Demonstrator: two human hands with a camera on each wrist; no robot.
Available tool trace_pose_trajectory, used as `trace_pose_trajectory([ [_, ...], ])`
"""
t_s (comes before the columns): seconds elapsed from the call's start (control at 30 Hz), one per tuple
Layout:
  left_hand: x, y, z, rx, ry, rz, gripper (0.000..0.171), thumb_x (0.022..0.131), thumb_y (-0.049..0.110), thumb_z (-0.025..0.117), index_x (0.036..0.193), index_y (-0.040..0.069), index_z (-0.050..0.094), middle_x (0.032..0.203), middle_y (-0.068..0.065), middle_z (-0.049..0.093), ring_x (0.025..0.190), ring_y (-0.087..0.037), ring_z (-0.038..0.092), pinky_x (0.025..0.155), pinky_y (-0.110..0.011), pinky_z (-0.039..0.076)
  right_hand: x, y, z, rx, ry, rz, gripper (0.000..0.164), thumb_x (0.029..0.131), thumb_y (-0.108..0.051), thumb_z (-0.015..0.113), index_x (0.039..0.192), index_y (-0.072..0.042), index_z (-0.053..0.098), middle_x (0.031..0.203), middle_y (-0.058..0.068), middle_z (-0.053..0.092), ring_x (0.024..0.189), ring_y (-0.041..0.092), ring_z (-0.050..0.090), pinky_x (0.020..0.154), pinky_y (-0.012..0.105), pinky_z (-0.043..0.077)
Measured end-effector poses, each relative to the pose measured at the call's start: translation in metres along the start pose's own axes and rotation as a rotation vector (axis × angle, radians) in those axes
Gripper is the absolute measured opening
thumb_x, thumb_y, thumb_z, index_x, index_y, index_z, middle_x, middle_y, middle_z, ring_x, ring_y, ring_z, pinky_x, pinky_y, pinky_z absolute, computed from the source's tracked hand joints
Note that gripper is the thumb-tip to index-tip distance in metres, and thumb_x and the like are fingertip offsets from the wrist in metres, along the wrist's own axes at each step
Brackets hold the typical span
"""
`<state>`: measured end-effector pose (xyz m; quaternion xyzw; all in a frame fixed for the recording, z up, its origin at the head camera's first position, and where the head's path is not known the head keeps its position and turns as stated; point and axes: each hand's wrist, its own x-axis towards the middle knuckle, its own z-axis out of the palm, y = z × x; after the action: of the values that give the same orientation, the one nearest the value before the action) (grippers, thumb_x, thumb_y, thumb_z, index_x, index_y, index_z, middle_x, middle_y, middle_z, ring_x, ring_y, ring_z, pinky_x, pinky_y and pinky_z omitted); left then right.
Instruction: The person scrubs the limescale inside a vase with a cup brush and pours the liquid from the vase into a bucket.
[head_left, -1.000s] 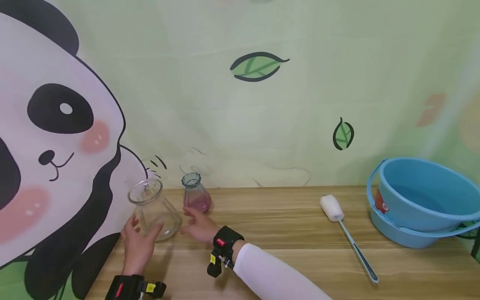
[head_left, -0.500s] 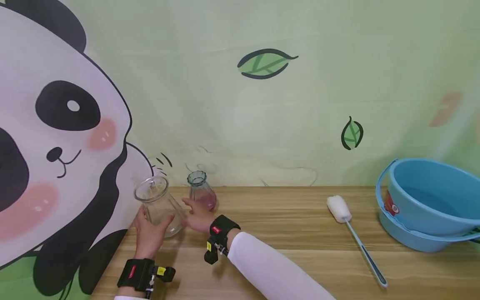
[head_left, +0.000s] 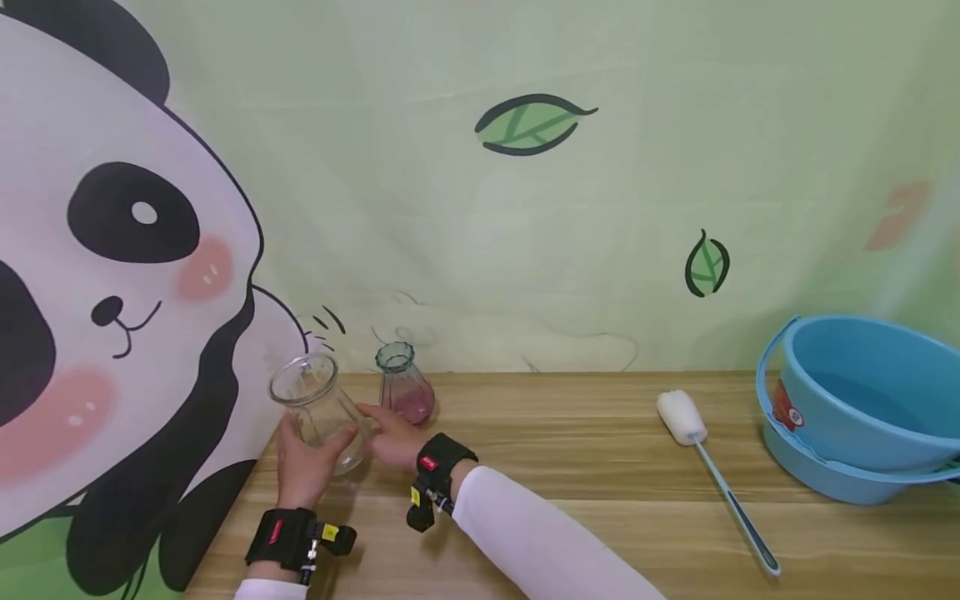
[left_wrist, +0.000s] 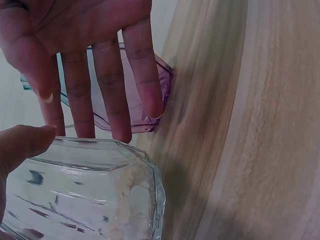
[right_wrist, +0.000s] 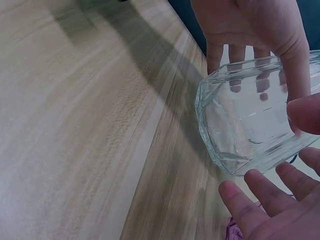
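Note:
A clear glass vase (head_left: 321, 417) with a round rim stands between my two hands at the left of the table. My left hand (head_left: 307, 462) grips its near left side, thumb on one face and fingers round the other, as the right wrist view shows through the faceted glass (right_wrist: 250, 115). On the vase's right side, the fairly straight fingers of my right hand (head_left: 395, 439) reach along the wall, fingertips right at the glass. Behind that hand is a smaller vase (head_left: 407, 392), bluish at the neck and pink below, partly hidden by the fingers.
A bottle brush (head_left: 681, 417) with a white sponge head lies right of the middle on the wooden table (head_left: 555, 467). Farther right, a blue bucket (head_left: 862, 408) sits in a blue basin (head_left: 832, 482). A panda-printed backdrop (head_left: 450, 233) rises at the back.
The head view has shifted slightly. My right hand has come closer to the clear vase, its fingers now against the side, while my left hand has closed further round it.

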<state>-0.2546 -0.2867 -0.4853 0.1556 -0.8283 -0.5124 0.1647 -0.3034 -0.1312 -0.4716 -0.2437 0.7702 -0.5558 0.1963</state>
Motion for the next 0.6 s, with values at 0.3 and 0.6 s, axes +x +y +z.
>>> trace_pose_trajectory([
  [0.3, 0.001, -0.001, -0.001, 0.072, 0.033, -0.051, 0.116, 0.075, 0.052, 0.079, 0.153, 0.005, 0.008, 0.153, -0.026, 0.021, 0.136, -0.040, 0.020, 0.106, -0.066, 0.023, -0.003, -0.001, 0.000, -0.001, -0.002, -0.010, 0.073, 0.081, 0.003, 0.061, 0.148, -0.015, 0.037, 0.146, 0.009, 0.043, 0.121, 0.020, 0.047, 0.091, 0.032, 0.045],
  [0.6, -0.006, 0.005, -0.004, 0.109, 0.030, -0.045, 0.108, 0.071, 0.056, 0.080, 0.147, 0.004, 0.024, 0.145, -0.025, 0.034, 0.132, -0.041, 0.027, 0.103, -0.067, 0.027, -0.014, 0.001, -0.007, -0.174, 0.005, -0.070, 0.072, 0.083, -0.012, 0.070, 0.147, -0.017, 0.038, 0.142, 0.006, 0.047, 0.113, 0.018, 0.052, 0.090, 0.031, 0.047],
])
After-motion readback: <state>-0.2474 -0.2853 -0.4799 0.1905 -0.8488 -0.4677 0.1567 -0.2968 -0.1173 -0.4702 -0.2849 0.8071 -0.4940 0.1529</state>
